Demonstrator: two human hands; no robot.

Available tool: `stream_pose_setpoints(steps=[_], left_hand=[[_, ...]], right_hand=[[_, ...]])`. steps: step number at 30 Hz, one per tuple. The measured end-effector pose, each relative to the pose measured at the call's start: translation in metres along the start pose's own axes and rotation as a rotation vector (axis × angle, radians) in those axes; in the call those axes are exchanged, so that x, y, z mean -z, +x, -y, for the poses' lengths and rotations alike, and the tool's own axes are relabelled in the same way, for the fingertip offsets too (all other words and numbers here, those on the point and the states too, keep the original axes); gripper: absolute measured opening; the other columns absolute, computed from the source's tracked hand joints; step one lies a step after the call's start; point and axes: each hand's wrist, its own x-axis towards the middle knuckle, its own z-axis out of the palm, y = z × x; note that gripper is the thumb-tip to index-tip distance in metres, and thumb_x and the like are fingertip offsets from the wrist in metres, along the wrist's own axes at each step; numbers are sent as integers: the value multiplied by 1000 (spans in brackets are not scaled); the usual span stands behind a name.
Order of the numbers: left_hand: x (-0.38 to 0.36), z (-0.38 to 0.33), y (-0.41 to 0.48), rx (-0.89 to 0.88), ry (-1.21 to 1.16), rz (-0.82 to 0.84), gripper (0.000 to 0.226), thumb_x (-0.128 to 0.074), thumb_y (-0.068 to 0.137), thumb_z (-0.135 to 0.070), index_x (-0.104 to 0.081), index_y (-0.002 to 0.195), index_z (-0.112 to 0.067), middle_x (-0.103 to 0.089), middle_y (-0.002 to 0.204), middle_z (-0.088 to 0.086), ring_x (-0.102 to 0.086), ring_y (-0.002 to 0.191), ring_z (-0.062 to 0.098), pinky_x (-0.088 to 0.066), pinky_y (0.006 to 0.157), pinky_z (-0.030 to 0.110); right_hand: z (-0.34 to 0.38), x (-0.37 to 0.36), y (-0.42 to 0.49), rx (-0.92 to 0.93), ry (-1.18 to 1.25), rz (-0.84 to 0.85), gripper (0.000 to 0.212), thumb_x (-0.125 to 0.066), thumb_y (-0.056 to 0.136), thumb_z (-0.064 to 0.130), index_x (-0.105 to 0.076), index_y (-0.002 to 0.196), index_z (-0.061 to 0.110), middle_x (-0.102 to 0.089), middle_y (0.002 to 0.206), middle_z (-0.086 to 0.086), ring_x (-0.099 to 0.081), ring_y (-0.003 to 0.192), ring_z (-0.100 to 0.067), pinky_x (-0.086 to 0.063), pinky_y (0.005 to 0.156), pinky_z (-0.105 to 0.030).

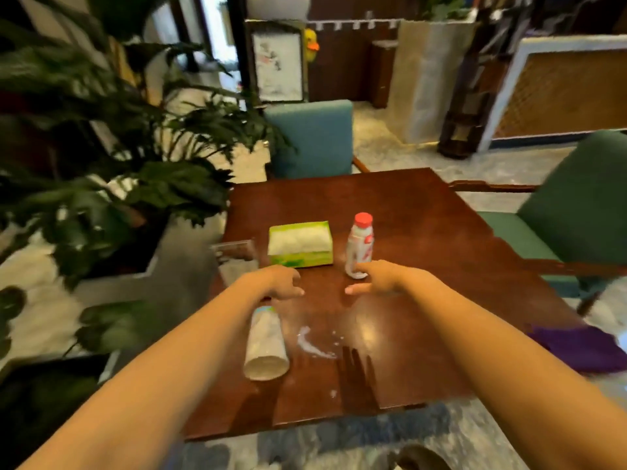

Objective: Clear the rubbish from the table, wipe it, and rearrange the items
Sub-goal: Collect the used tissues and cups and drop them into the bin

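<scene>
Dark red-brown polished wood made up the desk [424,232], square, with its far and right parts bare and open for movement; a plant [101,147] crowded its left edge, a blue chair [312,137] stood at the far edge and a green chair [576,212] at the right. A purple cloth [583,347] lay at the near right edge. Near the middle sat a green tissue box [300,244], its long axis running left to right, opening upward. Left of it, at the edge, stood a clear holder [237,256]. A white bottle [266,344] lay on its side, long axis pointing away from the person, base nearest the camera, neck under the left hand [281,283]. A red-capped bottle [359,245] stood upright right of the box; its red label was too blurred to read. White spill [310,344] streaked the wood beside the fallen bottle. The left hand hovered with fingers loosely curled, empty; the right hand [376,279] was spread, holding nothing, just beside the upright bottle's base.
</scene>
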Motion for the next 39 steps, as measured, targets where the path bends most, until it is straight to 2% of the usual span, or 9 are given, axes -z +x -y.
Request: stream_pose_setpoints(steps=[6, 12, 18, 23, 25, 27, 32, 35, 39], left_hand=[[-58, 79, -38, 207, -214, 4, 67, -45, 93, -46, -24, 147, -13, -31, 153, 7, -34, 139, 26, -30, 113, 35], [-120, 93, -47, 289, -583, -27, 77, -49, 91, -47, -15, 149, -9, -23, 156, 10, -28, 142, 25, -25, 115, 33], [-164, 82, -33, 255, -966, -60, 50, -51, 89, -47, -51, 128, -15, -60, 124, 3, -57, 107, 20, -46, 82, 27], [-176, 82, -25, 237, -1271, -42, 35, -57, 88, -37, -61, 117, -18, -68, 115, 9, -63, 97, 21, -50, 90, 39], [-174, 82, -24, 233, -1371, -66, 37, -61, 88, -29, -59, 122, -15, -68, 111, 8, -64, 90, 16, -51, 80, 32], [-171, 83, -21, 229, -1455, -100, 46, -65, 85, -24, -54, 129, -13, -68, 112, 8, -65, 95, 16, -51, 84, 29], [-141, 83, -19, 139, -1561, -167, 57, -70, 81, -16, -47, 133, -14, -67, 115, 8, -65, 104, 19, -52, 89, 31], [-104, 56, -10, -12, -1509, -154, 55, -71, 80, -12, -49, 130, -16, -68, 111, 5, -66, 97, 15, -56, 80, 24], [-80, 22, 1, -94, -1543, -114, 56, -70, 79, -8, -49, 130, -14, -66, 115, 9, -65, 105, 23, -52, 92, 38]], right_hand=[[70, -41, 47, 159, -104, 93, 77, -50, 86, 57, -28, 146, 13, -31, 153, -11, -28, 139, -32, -26, 114, -42], [115, -96, 79, 130, 13, 132, 68, -53, 88, 50, -36, 139, 8, -43, 145, -15, -42, 130, -32, -36, 106, -39], [129, -130, 95, 76, 150, 132, 64, -59, 88, 36, -34, 140, 6, -45, 142, -16, -46, 127, -32, -39, 99, -34], [123, -135, 104, 4, 310, 147, 69, -64, 85, 36, -34, 140, 8, -47, 141, -13, -48, 125, -29, -40, 97, -34], [120, -133, 107, -29, 402, 152, 66, -69, 81, 32, -40, 135, 8, -51, 137, -12, -51, 122, -28, -43, 98, -36], [119, -126, 109, -43, 507, 155, 64, -72, 78, 30, -46, 131, 8, -55, 133, -11, -55, 118, -27, -47, 99, -39], [113, -90, 104, -36, 693, 146, 49, -60, 88, 31, -49, 129, 6, -61, 125, -10, -62, 100, -24, -56, 75, -33], [87, -54, 86, -108, 736, 19, 52, -58, 87, 40, -52, 127, 7, -64, 121, -11, -65, 101, -25, -56, 77, -35], [59, -31, 69, -137, 782, -97, 42, -62, 85, 36, -56, 117, 10, -67, 98, -2, -62, 79, -17, -48, 51, -22]])
